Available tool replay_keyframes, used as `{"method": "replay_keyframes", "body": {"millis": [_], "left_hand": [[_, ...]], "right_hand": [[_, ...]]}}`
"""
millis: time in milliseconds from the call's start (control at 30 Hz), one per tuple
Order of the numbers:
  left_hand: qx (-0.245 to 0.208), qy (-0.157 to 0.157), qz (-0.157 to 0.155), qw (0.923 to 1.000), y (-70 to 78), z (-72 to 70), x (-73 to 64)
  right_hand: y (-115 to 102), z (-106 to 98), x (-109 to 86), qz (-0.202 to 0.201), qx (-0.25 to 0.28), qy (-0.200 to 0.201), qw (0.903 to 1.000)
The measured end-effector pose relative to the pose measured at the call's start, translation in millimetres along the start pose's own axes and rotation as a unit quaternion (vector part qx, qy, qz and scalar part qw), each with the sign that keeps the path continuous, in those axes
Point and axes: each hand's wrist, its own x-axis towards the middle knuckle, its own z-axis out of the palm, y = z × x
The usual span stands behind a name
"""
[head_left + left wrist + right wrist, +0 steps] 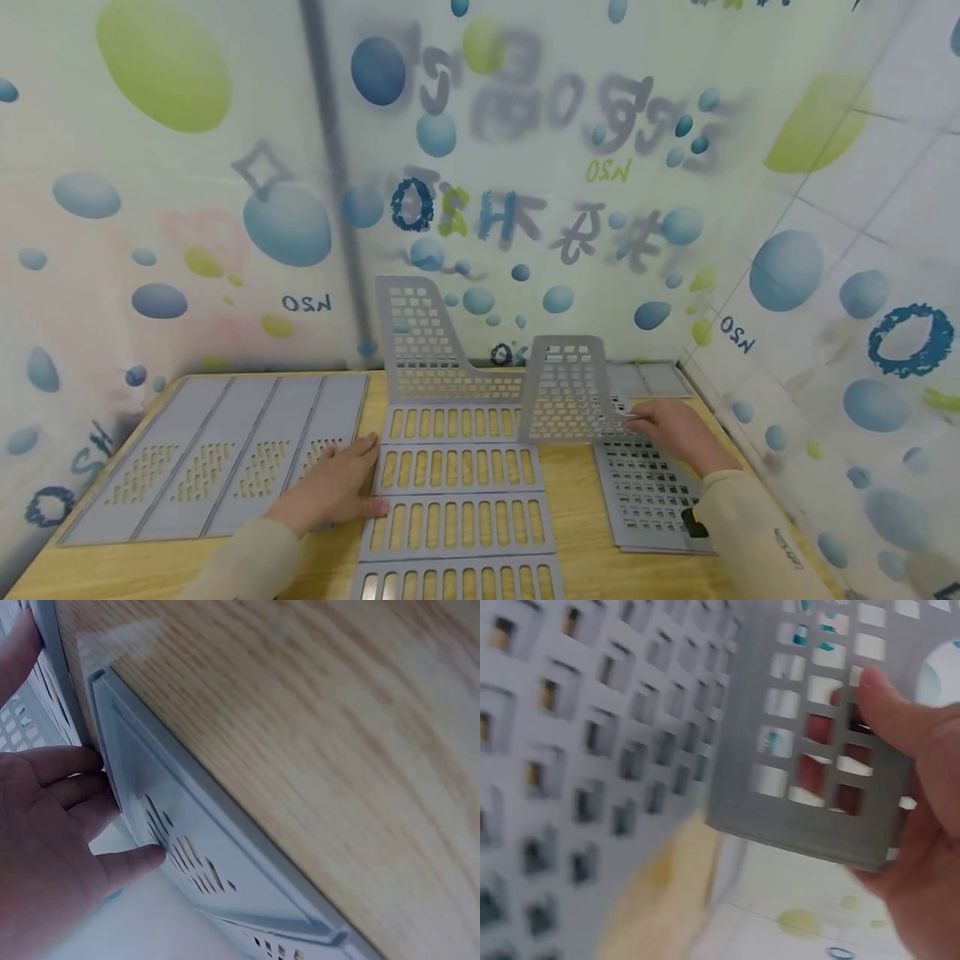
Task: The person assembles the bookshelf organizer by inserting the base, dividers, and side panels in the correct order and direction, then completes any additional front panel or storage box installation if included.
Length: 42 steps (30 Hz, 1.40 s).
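My right hand pinches the low narrow end of a grey perforated side panel between thumb and fingers. That panel stands upright along the right side of a grey slotted strip. A matching side panel stands upright at the strip's far end, with no hand on it. My left hand lies with fingers spread at the strip's left edge, its thumb touching the edge. In the left wrist view, the other fingers of this hand reach over a grey panel with small slits.
Joined grey panels with slit patterns lie flat on the left of the wooden table. Flat perforated panels lie at the right, partly under my right arm. Another grey sheet is behind them. Patterned curtains enclose the table.
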Motion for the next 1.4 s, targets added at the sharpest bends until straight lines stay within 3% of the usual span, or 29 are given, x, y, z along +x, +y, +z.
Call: {"method": "replay_keyframes", "body": {"millis": [200, 333, 467, 633, 800, 967, 1167, 1400], "left_hand": [[-0.006, -0.008, -0.008, 0.9999, -4.7, 0.8, -3.5], [0.000, -0.005, -0.004, 1.0000, -6.9, 0.6, -3.5], [0.000, 0.002, 0.008, 1.0000, -5.8, 0.2, -3.6], [0.002, 0.003, 0.015, 0.9999, -5.0, 5.2, -0.1], [-0.004, 0.002, 0.012, 0.9999, -1.8, 7.1, 2.0], [-0.001, 0.005, 0.008, 1.0000, 0.6, 5.2, 2.2], [0.001, 0.004, 0.007, 1.0000, 0.2, 3.0, 1.0], [0.004, 0.005, 0.011, 0.9999, -5.3, 6.3, -1.0]], "right_hand": [[2.9, 12.9, -2.1, -0.018, 0.007, 0.074, 0.9971], [0.7, 15.8, -0.9, -0.018, 0.019, 0.092, 0.9954], [-8.8, 23.4, 3.4, -0.028, 0.034, 0.089, 0.9951], [-42.5, 41.7, 17.9, -0.057, 0.027, 0.086, 0.9943], [-63.6, 49.3, 27.7, -0.046, 0.046, 0.059, 0.9962], [-53.4, 36.8, 21.9, -0.010, 0.072, 0.017, 0.9972], [-35.2, 28.8, 9.2, 0.059, 0.080, -0.002, 0.9951], [-38.8, 43.8, 11.4, 0.046, 0.117, 0.016, 0.9919]]}}
